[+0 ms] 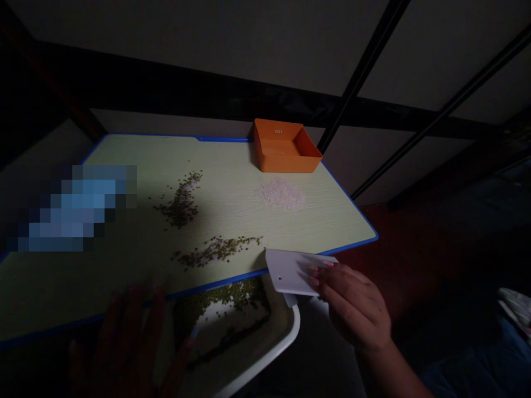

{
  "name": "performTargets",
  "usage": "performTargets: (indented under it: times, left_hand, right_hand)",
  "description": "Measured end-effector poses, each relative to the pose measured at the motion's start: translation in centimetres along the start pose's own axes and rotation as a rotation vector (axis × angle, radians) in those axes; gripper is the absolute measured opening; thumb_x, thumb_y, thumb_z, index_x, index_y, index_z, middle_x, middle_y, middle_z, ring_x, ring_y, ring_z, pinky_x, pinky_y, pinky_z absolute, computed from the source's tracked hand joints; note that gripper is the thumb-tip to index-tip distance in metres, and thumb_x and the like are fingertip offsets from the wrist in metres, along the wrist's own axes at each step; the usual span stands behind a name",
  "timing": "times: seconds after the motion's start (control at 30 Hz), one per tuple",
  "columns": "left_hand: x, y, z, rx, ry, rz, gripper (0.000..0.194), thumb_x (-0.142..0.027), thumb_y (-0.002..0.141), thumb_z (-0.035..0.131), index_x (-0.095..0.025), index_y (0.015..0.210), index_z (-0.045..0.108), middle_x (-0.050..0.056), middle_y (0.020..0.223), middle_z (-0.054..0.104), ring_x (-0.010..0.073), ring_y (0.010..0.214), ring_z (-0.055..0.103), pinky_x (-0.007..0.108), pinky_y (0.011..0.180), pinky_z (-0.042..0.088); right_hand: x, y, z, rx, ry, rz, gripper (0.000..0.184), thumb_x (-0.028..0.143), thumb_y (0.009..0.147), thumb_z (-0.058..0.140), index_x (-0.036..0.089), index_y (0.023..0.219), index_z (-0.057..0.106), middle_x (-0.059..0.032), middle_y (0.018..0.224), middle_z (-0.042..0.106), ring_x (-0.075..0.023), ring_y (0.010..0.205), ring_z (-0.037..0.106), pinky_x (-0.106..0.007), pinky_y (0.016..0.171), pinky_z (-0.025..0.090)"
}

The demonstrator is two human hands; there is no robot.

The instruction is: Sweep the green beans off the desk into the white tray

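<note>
My right hand point(359, 304) grips a flat white scraper point(292, 271), fingers on top, at the table's near edge. A white-rimmed tray point(290, 331) below that edge holds green beans point(232, 296), with part of its pale bottom showing. In deep shadow at the lower left, my left hand point(128, 337) has its fingers spread near the table edge; its thumb lies over the tray's left side. On the table, one strip of beans mixed with pale grains point(219, 250) lies near the edge, and a second mixed pile point(180, 204) sits farther back.
A heap of white rice-like grains point(280, 193) lies before an orange open box point(286, 163) at the back right of the pale, blue-edged table point(232, 204). A blurred-out bluish patch point(78, 207) covers the left side. Dark-framed panels point(249, 38) stand behind.
</note>
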State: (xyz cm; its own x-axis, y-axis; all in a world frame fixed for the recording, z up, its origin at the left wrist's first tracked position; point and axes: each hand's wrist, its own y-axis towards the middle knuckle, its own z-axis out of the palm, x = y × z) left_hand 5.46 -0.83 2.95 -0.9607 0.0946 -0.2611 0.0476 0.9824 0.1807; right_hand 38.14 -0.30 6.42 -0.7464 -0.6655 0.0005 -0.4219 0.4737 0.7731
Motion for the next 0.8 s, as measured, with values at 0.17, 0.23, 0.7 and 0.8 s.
performTargets:
  times: [0.17, 0.23, 0.7, 0.8]
  left_hand:
    - [0.1, 0.0, 0.1, -0.004, -0.017, -0.012, 0.072, -0.043, 0.091, 0.035, -0.044, 0.153, -0.003, 0.002, 0.173, 0.002, 0.0305, 0.159, 0.004, 0.071, 0.123, 0.005]
    - [0.2, 0.0, 0.1, -0.025, -0.023, 0.001, 0.072, -0.042, 0.090, 0.035, -0.043, 0.153, 0.000, 0.001, 0.173, 0.004, 0.0307, 0.159, 0.005, 0.072, 0.123, 0.005]
    - [0.1, -0.1, 0.1, -0.001, -0.028, -0.035, 0.073, -0.043, 0.089, 0.036, -0.043, 0.153, 0.000, -0.002, 0.173, 0.001, 0.0284, 0.159, 0.004, 0.068, 0.125, 0.006]
    - [0.1, -0.1, 0.1, 0.006, -0.027, -0.031, 0.073, -0.043, 0.089, 0.036, -0.044, 0.153, -0.001, -0.002, 0.173, 0.002, 0.0288, 0.159, 0.004, 0.070, 0.124, 0.005]
  right_hand:
    - [-0.5, 0.0, 0.8, -0.026, -0.002, 0.024, 0.030, 0.001, 0.092, 0.054, 0.011, 0.116, 0.069, -0.0098, 0.099, 0.079, -0.0211, 0.099, 0.075, -0.039, 0.088, 0.065]
    - [-0.5, 0.3, 0.9, -0.029, 0.005, 0.025, 0.029, 0.002, 0.093, 0.053, 0.011, 0.116, 0.068, -0.0098, 0.097, 0.079, -0.0204, 0.098, 0.075, -0.039, 0.087, 0.065]
    - [-0.1, 1.0, 2.1, -0.061, 0.018, 0.040, 0.036, 0.005, 0.095, 0.051, 0.012, 0.128, 0.063, -0.0095, 0.095, 0.079, -0.0212, 0.094, 0.076, -0.039, 0.083, 0.066]
    - [-0.5, 1.1, 2.4, -0.064, -0.018, 0.052, 0.038, 0.006, 0.095, 0.051, 0.014, 0.132, 0.061, -0.0085, 0.094, 0.079, -0.0205, 0.092, 0.075, -0.039, 0.082, 0.066]
